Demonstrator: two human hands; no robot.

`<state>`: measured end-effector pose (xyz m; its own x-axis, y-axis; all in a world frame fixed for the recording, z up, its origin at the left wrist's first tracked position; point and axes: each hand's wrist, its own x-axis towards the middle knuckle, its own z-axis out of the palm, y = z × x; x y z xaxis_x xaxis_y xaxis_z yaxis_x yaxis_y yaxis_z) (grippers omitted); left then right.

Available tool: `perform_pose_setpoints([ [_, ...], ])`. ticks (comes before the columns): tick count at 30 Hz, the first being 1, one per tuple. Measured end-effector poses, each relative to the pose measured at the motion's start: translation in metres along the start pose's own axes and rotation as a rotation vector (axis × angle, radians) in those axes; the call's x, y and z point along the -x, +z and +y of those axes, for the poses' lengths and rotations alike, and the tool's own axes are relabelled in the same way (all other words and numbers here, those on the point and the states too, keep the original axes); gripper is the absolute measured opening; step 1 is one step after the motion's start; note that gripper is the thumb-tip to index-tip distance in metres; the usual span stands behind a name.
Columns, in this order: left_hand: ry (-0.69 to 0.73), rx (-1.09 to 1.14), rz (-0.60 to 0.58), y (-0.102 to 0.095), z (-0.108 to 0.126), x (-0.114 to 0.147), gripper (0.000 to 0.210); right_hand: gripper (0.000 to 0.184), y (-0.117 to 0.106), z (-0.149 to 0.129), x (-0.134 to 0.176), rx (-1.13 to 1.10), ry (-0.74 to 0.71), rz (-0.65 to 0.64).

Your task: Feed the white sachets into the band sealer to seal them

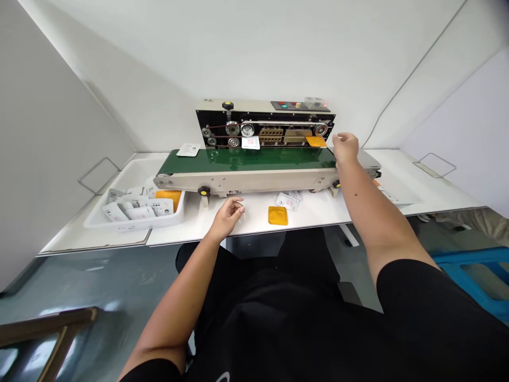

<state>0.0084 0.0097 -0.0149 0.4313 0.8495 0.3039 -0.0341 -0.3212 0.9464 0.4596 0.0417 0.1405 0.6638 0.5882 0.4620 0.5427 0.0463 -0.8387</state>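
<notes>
My left hand point(227, 216) hovers over the front of the white table with its fingers loosely bent and apart, holding nothing. My right hand point(345, 146) is at the right end of the band sealing machine point(266, 119), its fingers curled in and nothing visible in them. Just left of those fingers, apart from them, an orange packet point(316, 141) is caught by its top edge in the sealer. A white printed packet point(250, 142) hangs further left in the same machine. Another white packet point(188, 150) lies at the left end of the green conveyor belt point(262, 160).
An orange packet point(278, 216) lies on the table point(254, 225) near white packets point(288, 201) under the conveyor's front. At left, a white bin point(131, 227) holds several packets. More packets lie at right by a tray point(403, 199). A blue stool point(473, 265) stands at lower right.
</notes>
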Motion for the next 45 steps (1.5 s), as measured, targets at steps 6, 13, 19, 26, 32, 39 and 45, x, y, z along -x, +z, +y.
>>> perform_pose_setpoints([
  [6,0.053,-0.188,-0.07,0.001,0.0,0.001,0.04,0.024,-0.003,0.038,0.172,0.172,-0.488,-0.358],
  [13,0.455,-1.0,-0.539,0.034,0.017,0.017,0.084,0.073,0.008,0.06,0.258,0.497,-0.55,-0.73],
  [19,0.419,-1.147,-0.646,0.035,0.015,0.015,0.077,0.066,0.004,0.056,0.253,0.499,-0.669,-0.754],
  [26,0.41,-1.087,-0.599,0.028,0.016,0.013,0.077,0.033,0.014,0.059,0.289,0.41,-0.701,-0.658],
  [32,0.385,-0.907,-0.454,0.02,0.019,0.011,0.092,0.025,-0.001,0.051,0.291,-0.036,-0.479,-0.486],
  [39,0.303,-0.769,-0.347,0.011,0.022,0.01,0.089,0.03,-0.047,0.021,0.147,-0.368,-0.238,-0.217],
  [45,0.295,-0.768,-0.342,0.009,0.021,0.008,0.076,0.027,-0.021,0.02,-0.02,-0.245,0.128,0.117],
])
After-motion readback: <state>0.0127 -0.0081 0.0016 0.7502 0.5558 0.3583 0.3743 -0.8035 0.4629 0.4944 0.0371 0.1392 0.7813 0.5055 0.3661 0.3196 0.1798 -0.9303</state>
